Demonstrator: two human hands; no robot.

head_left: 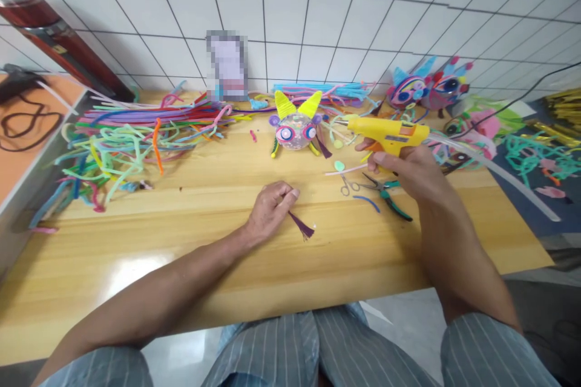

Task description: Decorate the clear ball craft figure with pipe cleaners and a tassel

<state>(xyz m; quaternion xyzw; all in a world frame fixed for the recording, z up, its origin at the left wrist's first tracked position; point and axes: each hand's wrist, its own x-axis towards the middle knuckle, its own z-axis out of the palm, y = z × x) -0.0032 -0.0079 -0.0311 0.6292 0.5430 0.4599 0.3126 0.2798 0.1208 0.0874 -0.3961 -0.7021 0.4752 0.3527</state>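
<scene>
My right hand [406, 166] is closed round the handle of a yellow glue gun [385, 132], raised over the right of the table with its nozzle pointing left. A clear glue stick [503, 169] sticks out of its back. Low over the middle of the table, my left hand [272, 205] pinches a dark purple tassel [302, 227], whose fringe hangs out below the fingers. Beyond the hands stands a round creature figure [294, 132] with yellow horns and big pink-and-blue eyes; a similar tassel [324, 144] hangs at its right side.
Pliers [388, 196], scissors [349, 184] and a blue pipe cleaner piece [367, 202] lie below the glue gun. Pipe cleaners [122, 139] heap at the left. Finished-looking figures [408, 87] stand at back right. A red flask [68, 48] leans at far left; a black cord [512, 100] runs right.
</scene>
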